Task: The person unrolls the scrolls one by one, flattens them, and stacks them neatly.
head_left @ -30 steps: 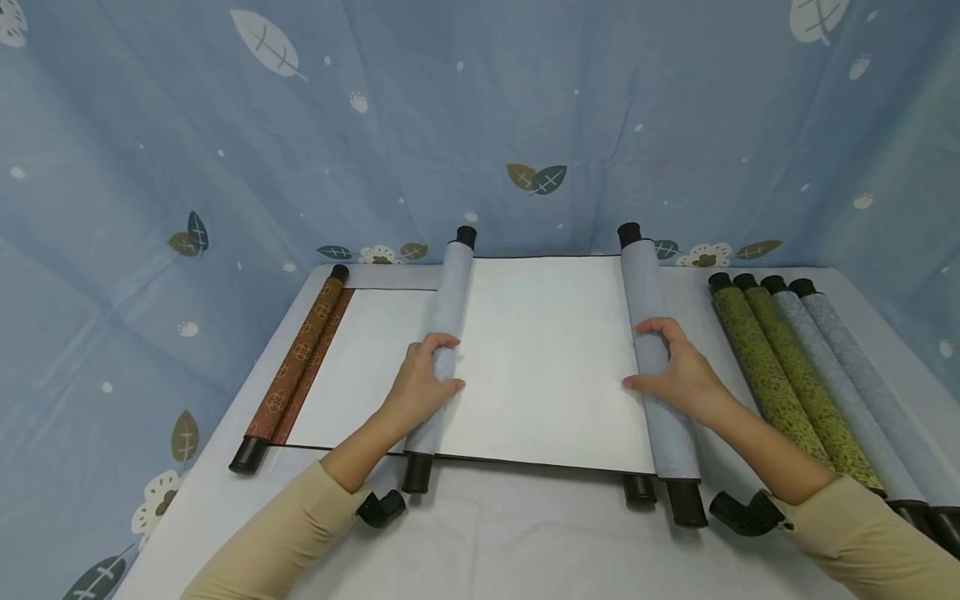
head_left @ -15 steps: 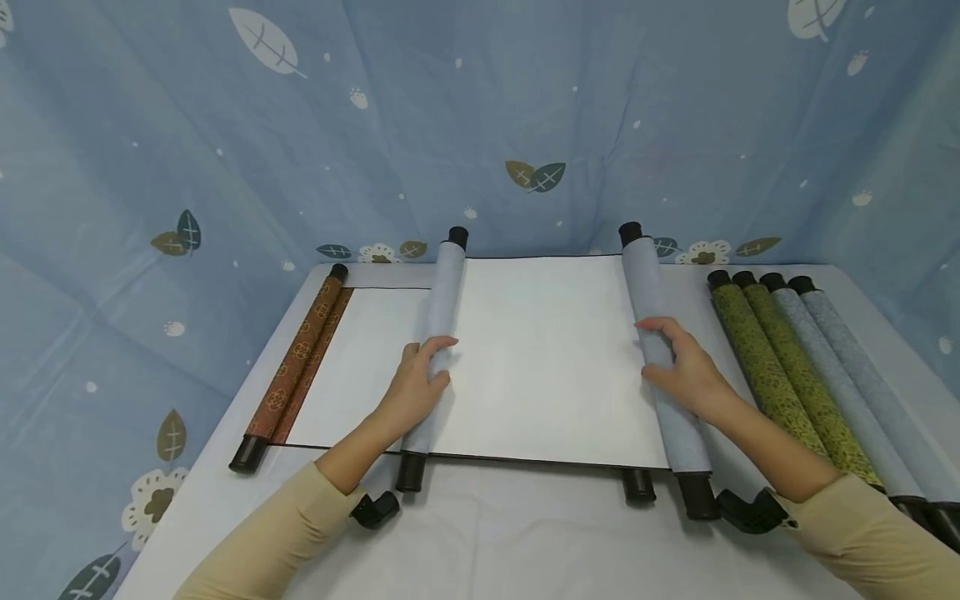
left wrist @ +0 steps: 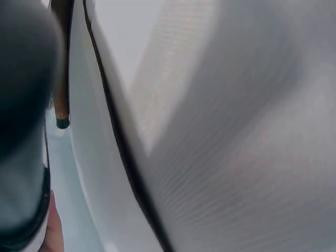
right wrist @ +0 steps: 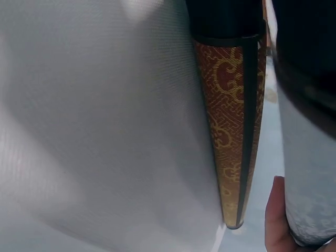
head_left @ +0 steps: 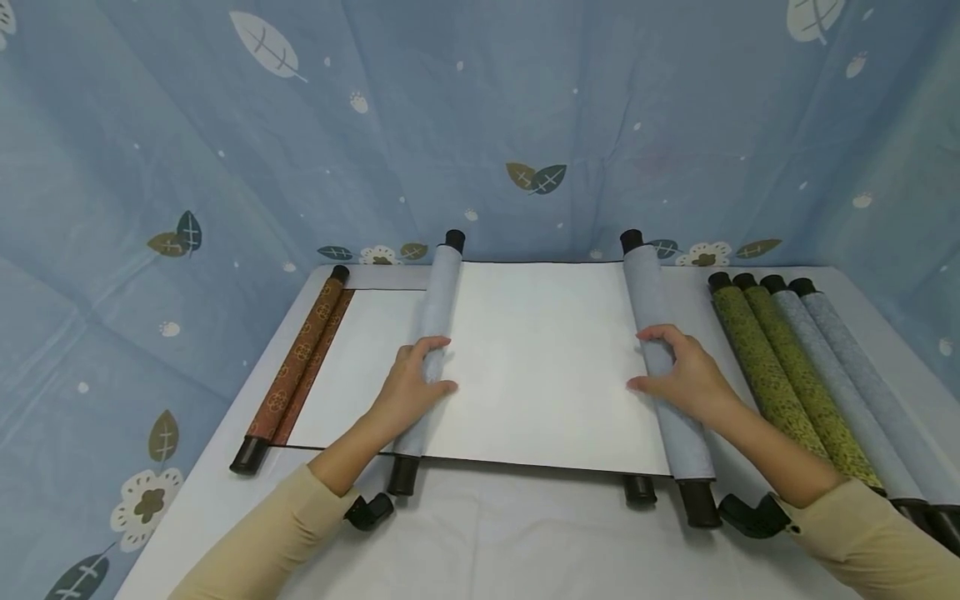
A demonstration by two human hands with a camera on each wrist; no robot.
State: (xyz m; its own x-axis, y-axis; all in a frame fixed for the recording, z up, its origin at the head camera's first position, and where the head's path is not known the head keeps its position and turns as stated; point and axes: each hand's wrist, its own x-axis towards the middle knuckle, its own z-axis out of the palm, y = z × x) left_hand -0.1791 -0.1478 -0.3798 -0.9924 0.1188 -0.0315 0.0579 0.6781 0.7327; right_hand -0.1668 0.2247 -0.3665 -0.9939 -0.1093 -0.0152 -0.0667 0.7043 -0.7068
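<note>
A light-blue scroll lies partly unrolled, its blank white sheet (head_left: 543, 367) stretched between two rolls. My left hand (head_left: 405, 385) grips the left roll (head_left: 442, 287), thumb on the sheet side. Around the right roll (head_left: 643, 283) curl the thumb and fingers of my right hand (head_left: 693, 375). Underneath is a brown patterned scroll, opened out, its left roll (head_left: 294, 371) at the table's left. Its right roll (right wrist: 228, 121) shows in the right wrist view; from the head only a black end knob (head_left: 640, 492) peeks out. A black knob end (left wrist: 26, 94) fills the left wrist view's left side.
On the right lie two green scrolls (head_left: 765, 367) and two rolled blue-grey scrolls (head_left: 855, 383), side by side. A white cloth covers the table (head_left: 525, 542). A blue leaf-print curtain (head_left: 480, 125) hangs behind and at the sides.
The left roll has moved left with my left hand, and the right roll slightly right with my right hand. More white sheet now shows between them.
</note>
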